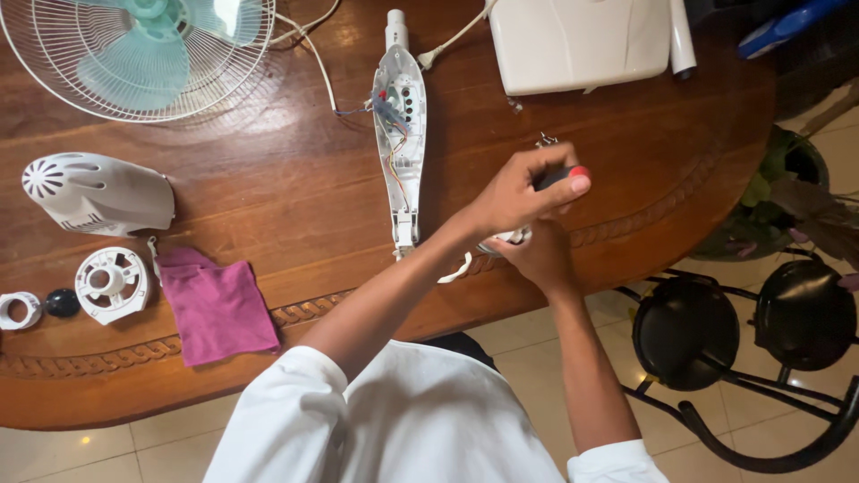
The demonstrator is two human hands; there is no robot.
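With the left hand [514, 192] closed on the screwdriver [559, 176] and the right hand [541, 255] gripping the small white part [510, 238] at the table [268, 179] edge, keep the tool square and press firmly.

A dark wooden table [295, 201] with a carved rope-pattern rim carries the lot: a fan head with white wire guard and pale green blades [143, 49] at the far left corner, a white vented motor cover [94, 192] nearer the left edge, and a white round plastic part [111, 283], a small black knob [62, 302] and a white ring [18, 309] along the near left edge. A magenta cloth [216, 306] lies by the near edge. Mid-table a long white opened housing with exposed wires [400, 134] runs from far to near, and a white rectangular base [582, 40] sits at the far edge.
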